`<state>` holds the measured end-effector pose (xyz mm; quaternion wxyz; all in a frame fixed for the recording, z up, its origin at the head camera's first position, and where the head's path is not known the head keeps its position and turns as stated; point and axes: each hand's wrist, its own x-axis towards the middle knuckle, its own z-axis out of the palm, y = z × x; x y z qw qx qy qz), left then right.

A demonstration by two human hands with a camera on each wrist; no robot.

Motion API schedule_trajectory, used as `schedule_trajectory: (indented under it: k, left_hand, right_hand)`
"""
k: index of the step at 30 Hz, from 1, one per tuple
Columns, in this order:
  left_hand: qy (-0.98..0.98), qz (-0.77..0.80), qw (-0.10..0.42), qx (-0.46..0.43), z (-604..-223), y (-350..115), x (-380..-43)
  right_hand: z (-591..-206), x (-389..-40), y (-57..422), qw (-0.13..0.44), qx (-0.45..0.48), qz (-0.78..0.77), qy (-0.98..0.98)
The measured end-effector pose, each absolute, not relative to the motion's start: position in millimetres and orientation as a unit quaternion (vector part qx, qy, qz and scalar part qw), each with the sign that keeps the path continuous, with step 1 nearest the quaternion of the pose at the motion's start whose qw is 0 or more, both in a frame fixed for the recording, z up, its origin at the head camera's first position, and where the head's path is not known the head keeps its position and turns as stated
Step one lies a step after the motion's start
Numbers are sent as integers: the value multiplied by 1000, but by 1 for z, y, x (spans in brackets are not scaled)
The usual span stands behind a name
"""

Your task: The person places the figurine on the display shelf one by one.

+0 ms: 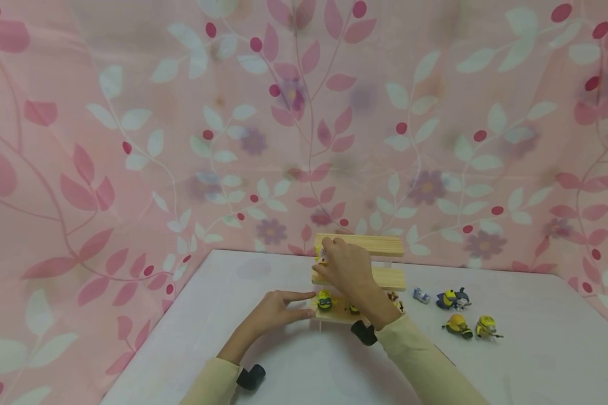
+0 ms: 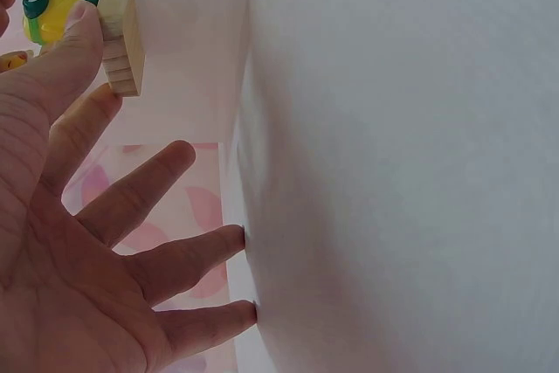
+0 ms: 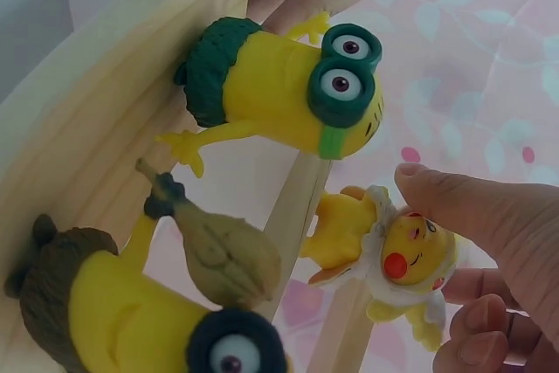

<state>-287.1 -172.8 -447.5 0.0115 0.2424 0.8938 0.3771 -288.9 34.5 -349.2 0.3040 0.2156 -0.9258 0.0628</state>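
A wooden three-tier shelf [image 1: 390, 278] stands on the white table. My left hand [image 1: 273, 309] pinches the left end of its lowest board between thumb and index finger, other fingers spread. A yellow figurine with green goggles [image 3: 288, 80] stands on that board beside the left thumb. Near it is another one-eyed yellow figurine [image 3: 131, 312], holding a brown drumstick-like piece. My right hand [image 1: 347, 270] reaches across to the left end of the middle board. Its thumb and curled fingers hold a small yellow figurine with a white hood and red cheeks [image 3: 406, 255].
Several loose figurines lie right of the shelf: a small white and blue one [image 1: 421, 295], a dark blue and yellow group [image 1: 453, 299], an orange-topped one [image 1: 457, 326] and a yellow one [image 1: 486, 326]. A pink floral cloth [image 1: 284, 140] hangs behind the table.
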Motion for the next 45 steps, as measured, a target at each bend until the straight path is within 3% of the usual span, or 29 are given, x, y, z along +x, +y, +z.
schedule_trajectory:
  k: [11,26,45]
  left_hand:
    - [895,377,15,238,-448,-172,-287]
    - [896,375,13,236,-446,-170,-288]
    - [896,375,17,236,-446,-173,-287]
  right_hand:
    - [-348,-285,40,267,205,122,-934]
    - [-345,-284,46,277,214,132,-927]
    - [-337,-253,83,245,229,158,-929]
